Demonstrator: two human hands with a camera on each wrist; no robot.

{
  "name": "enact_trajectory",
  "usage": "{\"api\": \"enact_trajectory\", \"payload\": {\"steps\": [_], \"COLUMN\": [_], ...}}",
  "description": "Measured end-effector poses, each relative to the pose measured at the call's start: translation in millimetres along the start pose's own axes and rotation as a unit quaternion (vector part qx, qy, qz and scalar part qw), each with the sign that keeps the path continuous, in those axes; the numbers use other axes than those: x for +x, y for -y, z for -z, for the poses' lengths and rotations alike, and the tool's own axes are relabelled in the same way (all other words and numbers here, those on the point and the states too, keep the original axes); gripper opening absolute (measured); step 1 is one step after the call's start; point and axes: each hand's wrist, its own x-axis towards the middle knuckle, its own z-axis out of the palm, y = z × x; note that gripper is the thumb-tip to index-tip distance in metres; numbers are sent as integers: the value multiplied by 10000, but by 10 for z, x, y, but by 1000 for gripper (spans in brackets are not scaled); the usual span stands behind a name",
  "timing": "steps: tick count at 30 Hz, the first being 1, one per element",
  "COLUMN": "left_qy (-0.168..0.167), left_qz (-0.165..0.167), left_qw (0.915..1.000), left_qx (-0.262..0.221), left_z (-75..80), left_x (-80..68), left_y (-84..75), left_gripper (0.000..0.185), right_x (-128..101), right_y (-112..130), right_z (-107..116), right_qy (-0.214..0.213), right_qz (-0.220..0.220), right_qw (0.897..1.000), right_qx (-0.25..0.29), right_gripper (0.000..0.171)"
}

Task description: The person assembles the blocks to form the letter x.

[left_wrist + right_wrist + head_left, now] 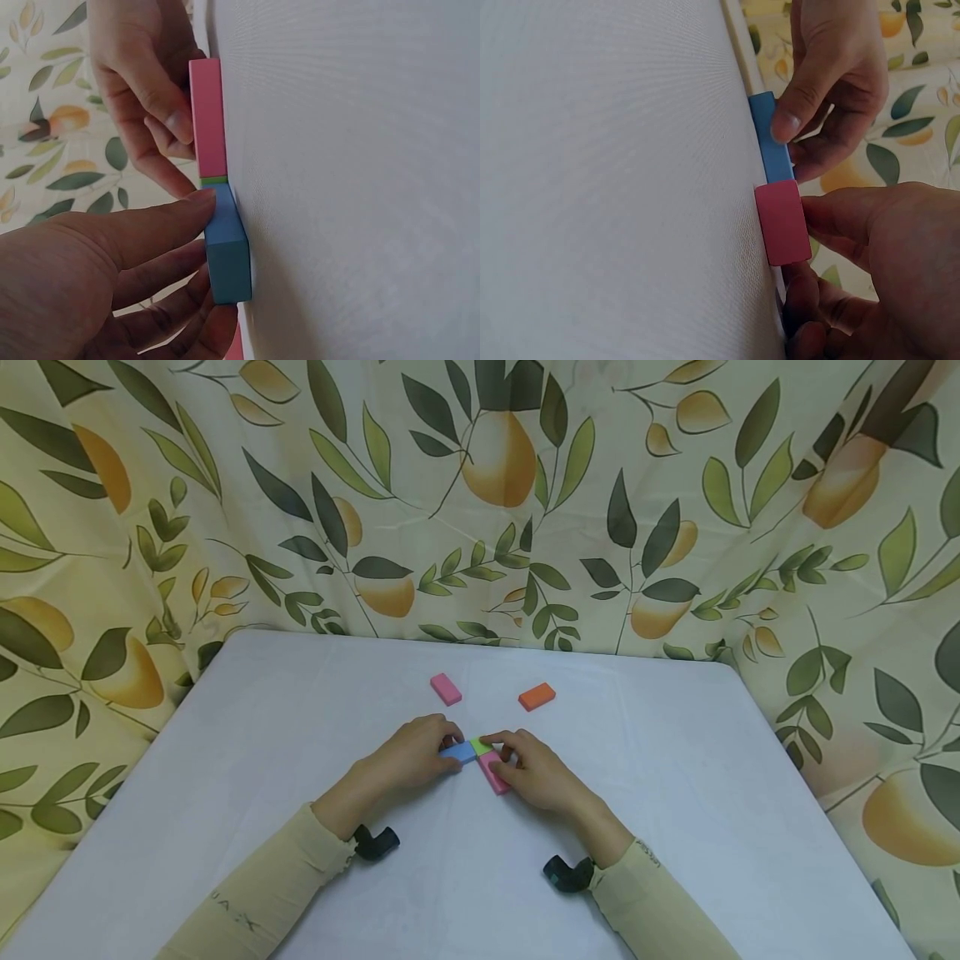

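Observation:
My left hand (411,750) pinches a blue block (459,752) between thumb and fingers, low on the white table. Its thumb lies along the block's near side in the left wrist view. A small green block (481,747), partly covered, sits against the blue one's right end. From there a pink block (492,773) slants toward the near side, so the blocks form a bent row. My right hand (538,774) grips this pink block (783,223), its thumb on one side and curled fingers on the other. The right index fingertip reaches the green block.
Beyond the hands lie a second pink block (446,689) and, farther right, an orange block (537,697). The white-covered table (315,685) ends at the back in front of a fruit-patterned curtain (480,543).

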Motion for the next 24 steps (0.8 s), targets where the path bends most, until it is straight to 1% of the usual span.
{"api": "enact_trajectory", "payload": {"steps": [5,18,24], "left_qy": [31,35,-66], "left_qz": [41,-57,-261], "left_qw": [10000,10000,9996], "left_qx": [-22,41,-19], "left_z": [7,11,26], "left_x": [-4,27,53], "left_y": [-13,16,14], "left_gripper": [37,37,34], "right_x": [5,7,-6], "right_y": [-10,6,17], "right_z": [-4,-1,0], "right_qy": [-6,-10,-33], "right_qz": [-13,26,68], "right_qw": [10000,10000,9999], "right_qx": [-45,-86,-100], "right_gripper": [37,38,38]}}
